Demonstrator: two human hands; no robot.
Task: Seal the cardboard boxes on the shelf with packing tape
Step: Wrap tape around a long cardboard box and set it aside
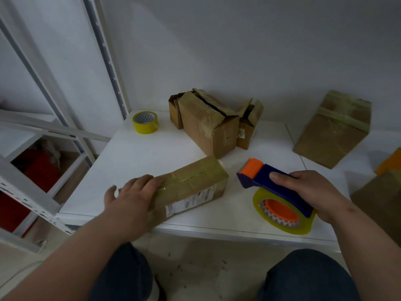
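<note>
Both hands busy at the front edge of the white shelf (pixel 134 153). Left hand (pixel 130 198) laid over the near end of a taped box (pixel 191 187), fingers curved loosely across its top, thumb out to the left; cannot tell whether gripping or only resting. Right hand (pixel 312 192) wrapped round the blue handle of a tape dispenser (pixel 280 192), thumb along the top. Orange roller at the front end of the dispenser, pointing away from the right hand, and a roll of yellowish tape (pixel 303 227) mounted underneath, resting on the shelf near its front edge.

Between the two hands, bare shelf, box and dispenser apart. Beyond the hands, toward the wall, a cluster of boxes (pixel 210 124) standing close together, the largest with its top flaps split open along the seam. Beyond and left of the left hand, a spare tape roll (pixel 145 122) in the back corner, standing on edge. Beyond and right of the right hand, a larger box (pixel 332 131) banded with tape, well apart from the cluster. Below the shelf, two knees in dark trousers (pixel 308 276).
</note>
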